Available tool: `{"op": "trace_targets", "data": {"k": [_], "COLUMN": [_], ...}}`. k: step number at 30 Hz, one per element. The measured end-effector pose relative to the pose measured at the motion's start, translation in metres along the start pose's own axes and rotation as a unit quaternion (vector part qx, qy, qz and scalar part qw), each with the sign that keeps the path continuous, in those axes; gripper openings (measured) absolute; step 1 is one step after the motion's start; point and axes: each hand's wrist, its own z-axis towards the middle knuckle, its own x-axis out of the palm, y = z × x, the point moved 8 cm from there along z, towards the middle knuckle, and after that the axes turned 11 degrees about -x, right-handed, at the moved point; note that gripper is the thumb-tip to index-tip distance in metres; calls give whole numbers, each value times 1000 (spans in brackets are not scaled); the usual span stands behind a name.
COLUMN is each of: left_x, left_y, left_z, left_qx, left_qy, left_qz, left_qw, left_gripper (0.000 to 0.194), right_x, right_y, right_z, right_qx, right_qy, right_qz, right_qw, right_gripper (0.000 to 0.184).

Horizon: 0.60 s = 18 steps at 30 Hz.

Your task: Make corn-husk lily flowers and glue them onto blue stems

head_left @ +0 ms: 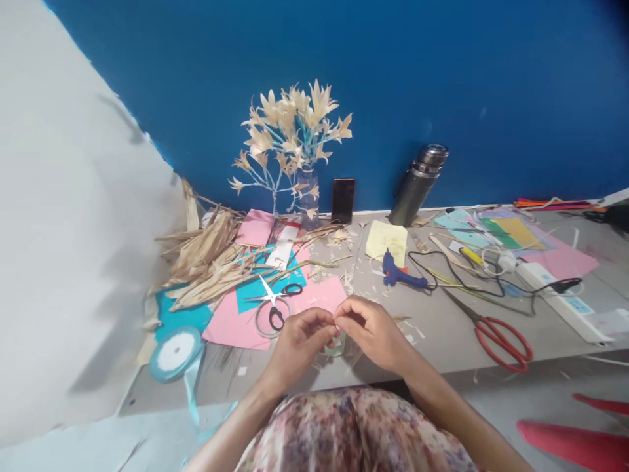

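Observation:
My left hand (305,337) and my right hand (369,330) meet fingertip to fingertip above the table's front edge. Both are pinched closed at the same spot. Whatever sits between the fingertips is too small and too hidden to name. Beneath my hands, a pale greenish round object (335,347) shows in part. Left of my left hand lie black-handled scissors (273,300), their blades apart, over a thin ring and pink paper (233,321). A blue hot glue gun (400,274) rests beyond my right hand, beside yellow paper (386,241).
Dried husks (201,259) heap at the left, near a ribbon spool (175,353). Pale husk flowers (295,124) stand in a bottle by the blue wall, with a phone (343,200) and a flask (420,185). Red-handled scissors (501,341), cords and a power strip (563,301) lie right.

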Motion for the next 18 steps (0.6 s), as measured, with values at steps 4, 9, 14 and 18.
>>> {"op": "trace_targets", "data": {"k": [4,9,14,18], "left_x": [0,5,5,8], "left_y": [3,7,6,7], "left_z": [4,10,14,17], "left_qx": [0,-16,-30,-28], "left_qy": [-9,13,8,22], "left_qz": [11,5,30,44], "left_qw": [1000,1000,999,998], "left_gripper": [22,23,23,23], "right_x": [-3,-5,-6,-8], "right_y": [-2,-4,-8,-10], "right_z": [-1,0,2,2], "right_qx": [10,7,-4,-12], "right_qy": [-7,-11,-14,-20], "right_qz": [-7,-3,-16,-34], "right_qw": [1000,1000,1000,999], "right_gripper": [13,12,10,11]}}
